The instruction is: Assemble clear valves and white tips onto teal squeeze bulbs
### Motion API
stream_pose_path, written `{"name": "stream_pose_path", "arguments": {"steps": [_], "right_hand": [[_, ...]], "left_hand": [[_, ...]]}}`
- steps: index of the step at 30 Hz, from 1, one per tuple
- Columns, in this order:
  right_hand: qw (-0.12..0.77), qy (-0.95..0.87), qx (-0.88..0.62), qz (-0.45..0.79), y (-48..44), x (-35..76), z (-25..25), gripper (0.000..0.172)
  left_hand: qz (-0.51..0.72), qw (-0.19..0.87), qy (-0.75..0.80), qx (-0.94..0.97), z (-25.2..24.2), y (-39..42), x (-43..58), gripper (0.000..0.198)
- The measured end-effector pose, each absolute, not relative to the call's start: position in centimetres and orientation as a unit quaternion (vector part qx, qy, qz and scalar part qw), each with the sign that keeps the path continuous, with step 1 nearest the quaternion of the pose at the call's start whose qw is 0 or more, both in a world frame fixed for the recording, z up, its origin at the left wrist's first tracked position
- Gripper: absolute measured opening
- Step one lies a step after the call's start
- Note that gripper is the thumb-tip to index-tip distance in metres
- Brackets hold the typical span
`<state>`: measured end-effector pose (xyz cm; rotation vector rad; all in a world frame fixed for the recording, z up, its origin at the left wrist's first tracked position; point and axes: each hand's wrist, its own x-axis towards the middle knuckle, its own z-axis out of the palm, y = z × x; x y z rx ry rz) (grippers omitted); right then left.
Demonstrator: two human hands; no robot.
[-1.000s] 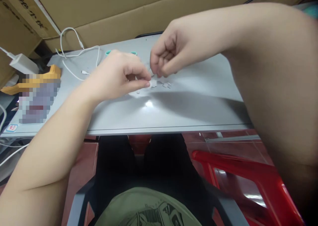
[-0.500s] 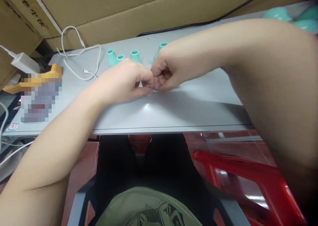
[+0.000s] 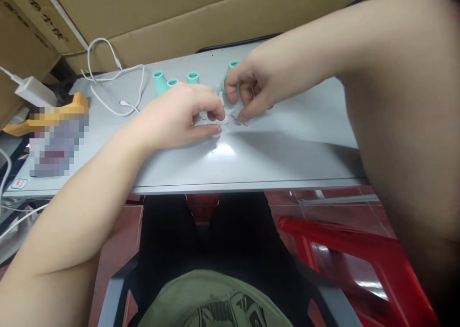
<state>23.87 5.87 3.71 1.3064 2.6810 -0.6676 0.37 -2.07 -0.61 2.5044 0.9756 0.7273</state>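
Observation:
On the grey table my left hand [image 3: 194,114] rests with its thumb and index finger apart. Small white plastic-looking pieces [image 3: 223,122] lie between and beside its fingertips; their exact kind is too small to tell. One round pale piece sits under or against the left thumb tip. My right hand [image 3: 255,85] hovers just to the right, its fingers bent and parted, thumb low by more white bits [image 3: 237,114]. Behind the hands stand teal, open-topped tapered pieces: one at left [image 3: 160,84], one in the middle [image 3: 193,78], and one partly covered by my right hand [image 3: 233,64].
A white cable [image 3: 143,85] loops over the table's left side, near a white charger [image 3: 38,91] and a yellow object [image 3: 77,103]. Cardboard [image 3: 201,16] walls the back, with a black cable along it. A red plastic stool [image 3: 345,236] stands below right.
My right hand has moved up and right, away from my left hand, and its fingers have parted. White pieces between the hands now show. My left hand has hardly moved.

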Motion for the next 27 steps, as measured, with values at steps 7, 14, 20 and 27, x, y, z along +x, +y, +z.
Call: {"name": "stream_pose_path", "arguments": {"steps": [7,14,20,27], "right_hand": [[0.090,0.862,0.430,-0.253,6.2,23.5,3.1,0.039],[0.075,0.885,0.399,-0.229,6.3,24.5,4.4,0.027],[0.074,0.896,0.358,-0.253,7.5,24.6,3.6,0.023],[-0.008,0.865,0.380,-0.326,4.5,24.0,2.4,0.052]], "left_hand": [[0.241,0.126,0.321,0.907,0.2,-2.6,0.2,0.016],[0.281,0.067,0.308,0.906,0.6,-2.6,-0.4,0.009],[0.272,0.057,0.319,0.906,0.3,-2.4,-0.5,0.009],[0.266,0.072,0.309,0.910,0.2,-2.1,-0.4,0.009]]}}
